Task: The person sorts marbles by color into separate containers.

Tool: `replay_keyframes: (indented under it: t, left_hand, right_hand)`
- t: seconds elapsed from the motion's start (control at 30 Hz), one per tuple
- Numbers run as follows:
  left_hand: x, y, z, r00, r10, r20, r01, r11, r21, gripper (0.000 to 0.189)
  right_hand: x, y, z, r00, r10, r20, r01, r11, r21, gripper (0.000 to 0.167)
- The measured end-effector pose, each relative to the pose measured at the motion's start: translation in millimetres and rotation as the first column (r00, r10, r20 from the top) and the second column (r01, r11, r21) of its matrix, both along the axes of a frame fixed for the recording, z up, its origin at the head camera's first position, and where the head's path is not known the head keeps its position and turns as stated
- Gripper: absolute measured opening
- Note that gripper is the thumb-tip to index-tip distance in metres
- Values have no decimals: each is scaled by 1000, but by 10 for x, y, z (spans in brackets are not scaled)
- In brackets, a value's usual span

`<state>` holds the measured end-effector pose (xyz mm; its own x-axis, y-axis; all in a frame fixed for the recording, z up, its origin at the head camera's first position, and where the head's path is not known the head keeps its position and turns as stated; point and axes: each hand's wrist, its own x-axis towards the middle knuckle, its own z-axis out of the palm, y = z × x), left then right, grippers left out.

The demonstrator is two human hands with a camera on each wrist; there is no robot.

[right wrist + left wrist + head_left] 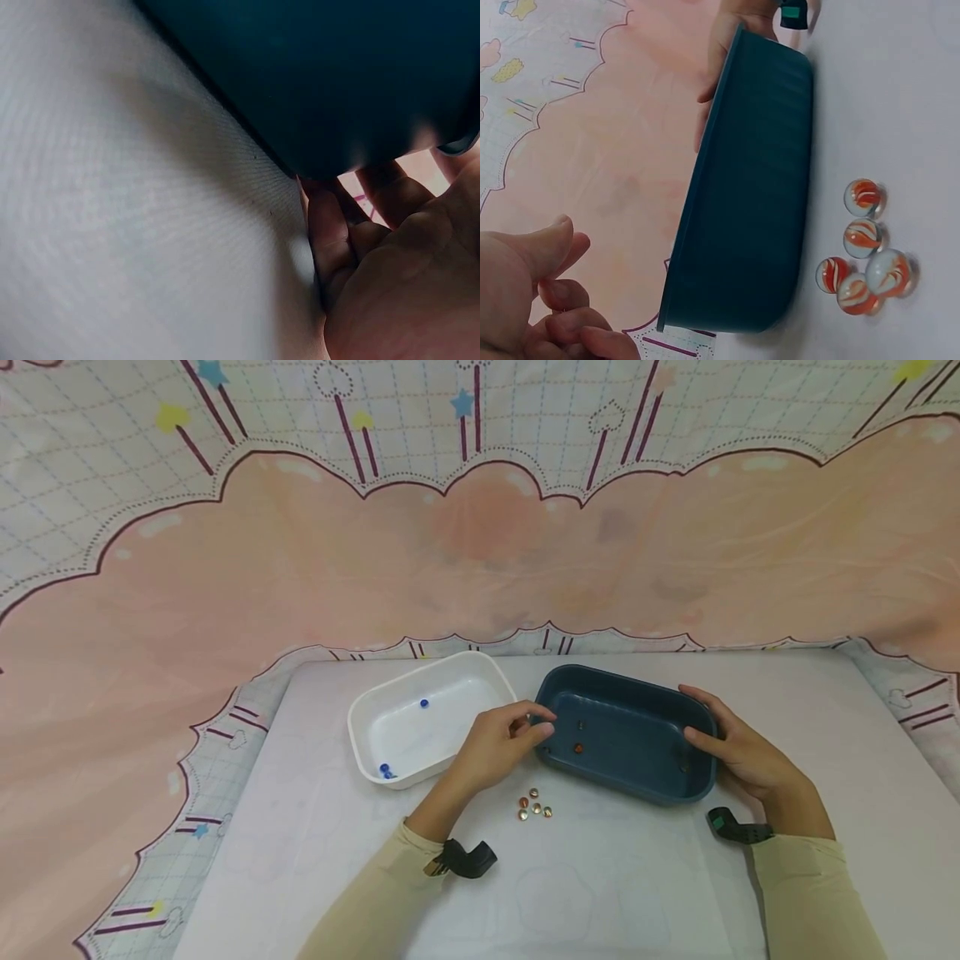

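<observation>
My right hand (750, 760) grips the right end of a dark teal plastic tray (630, 777), thumb over the rim and fingers around the outer wall. In the right wrist view, its fingers (330, 225) curl up against the tray's underside corner. My left hand (498, 743) is at the tray's left rim, fingers loosely bent, with nothing seen between thumb and fingers. Inside the tray lie an orange marble (578, 748) and a few darker-looking ones. On the table before it, several clear glass marbles (862, 236) with orange and white swirls sit in a cluster.
A white tray (360, 727) stands to the left of the teal one, partly behind my left hand, with a few blue marbles (386, 770) in it. White cloth covers the table (600, 885). A patterned peach curtain (480, 560) hangs behind its far edge.
</observation>
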<state>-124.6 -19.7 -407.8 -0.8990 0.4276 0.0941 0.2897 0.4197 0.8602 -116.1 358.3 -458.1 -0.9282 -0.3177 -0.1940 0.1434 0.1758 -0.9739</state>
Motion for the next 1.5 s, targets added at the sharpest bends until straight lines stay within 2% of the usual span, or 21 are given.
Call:
replay_keyframes:
  t: [0.57, 0.87, 1.1, 1.5]
  left_hand:
    - [68, -137, -103, 1000, -14, 8, 14, 1000, -24, 26]
    - [111, -204, -149, 999, -26, 35, 27, 999, -23, 24]
    - [158, -235, -201, 998, -24, 58, 28, 998, -64, 19]
    - [211, -276, -330, 994, -75, 78, 85, 988, -131, 19]
  right_hand:
    - [10, 0, 12, 1000, 0, 1, 0, 1000, -12, 73]
    - [1, -1, 5, 1000, 0, 5, 0, 1000, -5, 73]
    - [0, 3, -1, 1000, 0, 1, 0, 1000, 7, 72]
    - [8, 8, -4, 1000, 9, -5, -9, 1000, -4, 72]
